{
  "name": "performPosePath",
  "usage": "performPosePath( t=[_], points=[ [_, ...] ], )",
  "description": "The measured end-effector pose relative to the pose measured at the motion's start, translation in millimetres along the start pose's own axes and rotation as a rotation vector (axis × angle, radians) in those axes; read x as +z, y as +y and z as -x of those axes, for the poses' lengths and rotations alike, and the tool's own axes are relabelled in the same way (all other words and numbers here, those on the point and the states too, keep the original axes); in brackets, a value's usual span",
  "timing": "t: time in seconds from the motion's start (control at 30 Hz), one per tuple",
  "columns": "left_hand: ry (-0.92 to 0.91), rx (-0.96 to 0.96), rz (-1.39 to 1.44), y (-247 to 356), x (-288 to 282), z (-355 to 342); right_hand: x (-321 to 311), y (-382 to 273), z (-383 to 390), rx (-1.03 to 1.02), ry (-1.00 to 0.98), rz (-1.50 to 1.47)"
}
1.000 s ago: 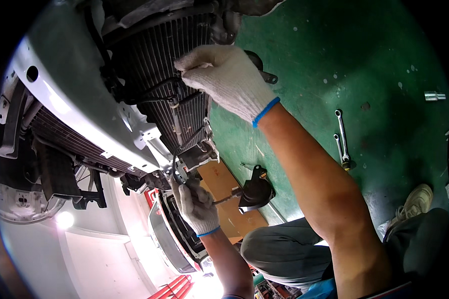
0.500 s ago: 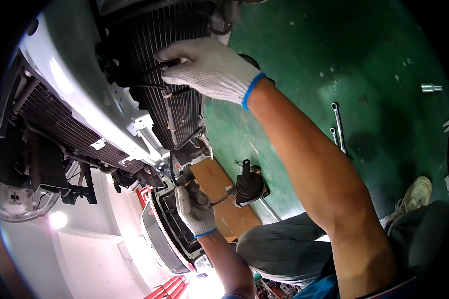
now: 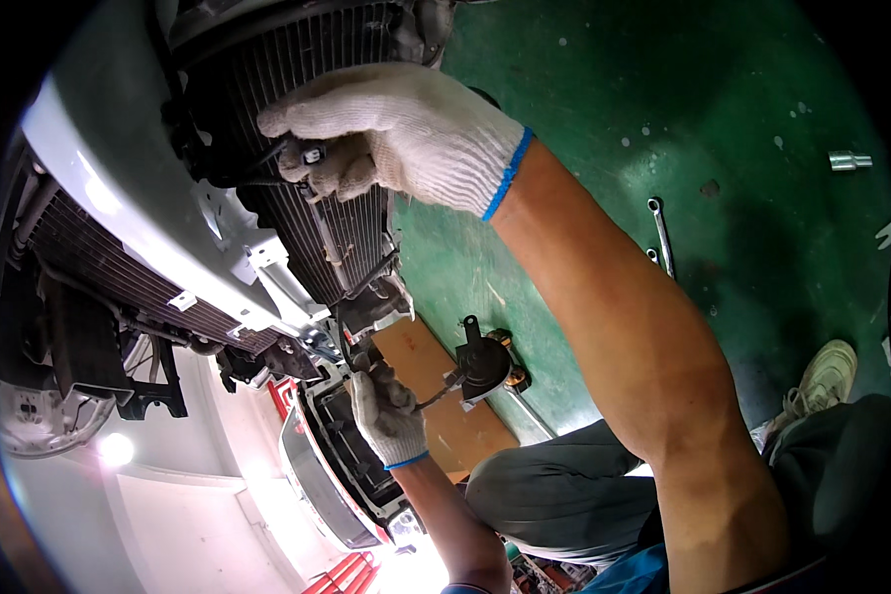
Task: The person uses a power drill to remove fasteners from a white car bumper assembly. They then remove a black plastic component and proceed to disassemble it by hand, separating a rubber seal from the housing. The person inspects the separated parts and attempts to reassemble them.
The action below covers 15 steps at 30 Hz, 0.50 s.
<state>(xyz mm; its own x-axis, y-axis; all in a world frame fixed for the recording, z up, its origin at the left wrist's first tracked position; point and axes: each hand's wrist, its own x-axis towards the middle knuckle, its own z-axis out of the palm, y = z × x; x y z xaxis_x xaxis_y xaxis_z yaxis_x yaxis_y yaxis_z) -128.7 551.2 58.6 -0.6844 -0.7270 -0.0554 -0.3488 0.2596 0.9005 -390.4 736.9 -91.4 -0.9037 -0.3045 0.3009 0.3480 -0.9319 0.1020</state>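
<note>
White knit-gloved right hand (image 3: 406,134) is pinching a small connector (image 3: 312,155) against the black finned radiator (image 3: 312,213), left hand (image 3: 386,411) clamping a lower fitting (image 3: 358,358); a tug is risking bent fins.

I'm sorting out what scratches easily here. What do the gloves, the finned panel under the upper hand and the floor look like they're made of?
The gloves, on the right hand and left hand, look like white knitted cotton with blue cuffs; the weave shows. The finned panel seems dark thin metal, with fine parallel ribs, probably a radiator. The floor looks like green painted concrete, glossy, with chipped spots.
</note>
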Motion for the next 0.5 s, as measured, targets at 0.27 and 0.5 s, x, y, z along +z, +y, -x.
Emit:
performPosePath(
  t=[0.27,0.5],
  points=[
    [-0.051,-0.038,-0.062,-6,7,-4,-14,-3,-1,0.024,-0.012,-0.145],
    [-0.041,-0.059,-0.089,-7,12,-7,-16,0,-6,-0.014,0.022,-0.128]
  ],
)
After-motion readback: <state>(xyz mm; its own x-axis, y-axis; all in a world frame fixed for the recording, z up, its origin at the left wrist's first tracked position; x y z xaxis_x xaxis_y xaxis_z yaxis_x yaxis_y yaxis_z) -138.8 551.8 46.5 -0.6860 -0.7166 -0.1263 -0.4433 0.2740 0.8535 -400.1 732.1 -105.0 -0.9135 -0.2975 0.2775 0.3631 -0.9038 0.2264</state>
